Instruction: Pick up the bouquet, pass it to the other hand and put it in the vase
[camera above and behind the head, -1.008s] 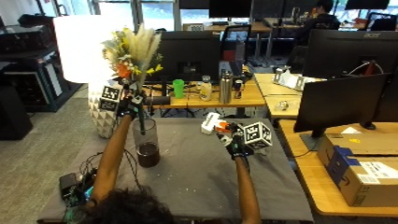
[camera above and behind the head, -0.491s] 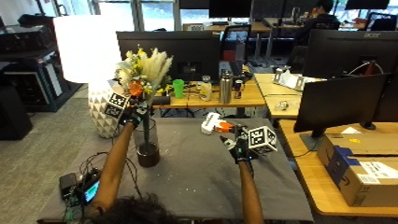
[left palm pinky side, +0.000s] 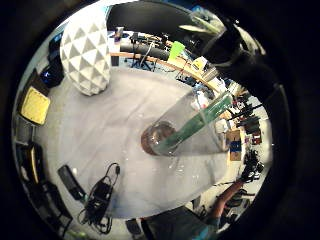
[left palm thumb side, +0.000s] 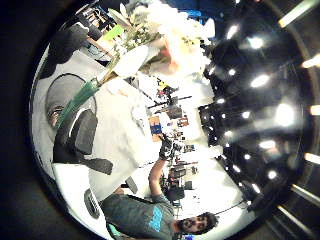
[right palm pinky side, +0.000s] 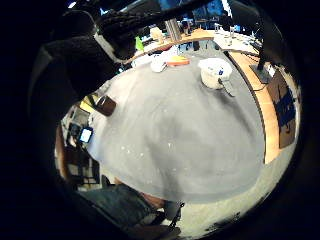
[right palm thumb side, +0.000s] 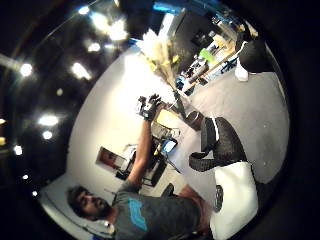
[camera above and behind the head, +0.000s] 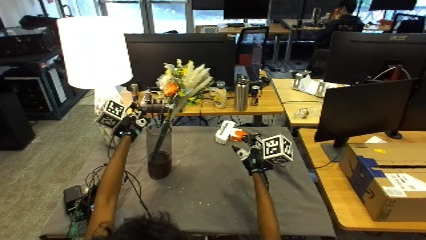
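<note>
bouquet (camera above and behind the head: 181, 82) stems already down in glass vase (camera above and behind the head: 160, 152) | left hand (camera above and behind the head: 128, 125) at vase's 10 o'clock, fingers' state unclear (guiding it?) | right hand (camera above and behind the head: 253, 155) relaxed, holding nothing

Bouquet (camera above and behind the head: 181, 82): cream plumes, yellow sprigs and one orange bloom, left of centre in the outside view, upper half. Green stems (camera above and behind the head: 162, 134) bundled and slanting down-left, already inside the vase (camera above and behind the head: 159, 152). Tall clear glass vase, upright on the grey table cover, dark at its base, just below the blooms. In the left little finger side palm view, stems (left palm pinky side: 200, 122) seen through the glass wall (left palm pinky side: 187, 132), ending near the brown bottom.
</note>
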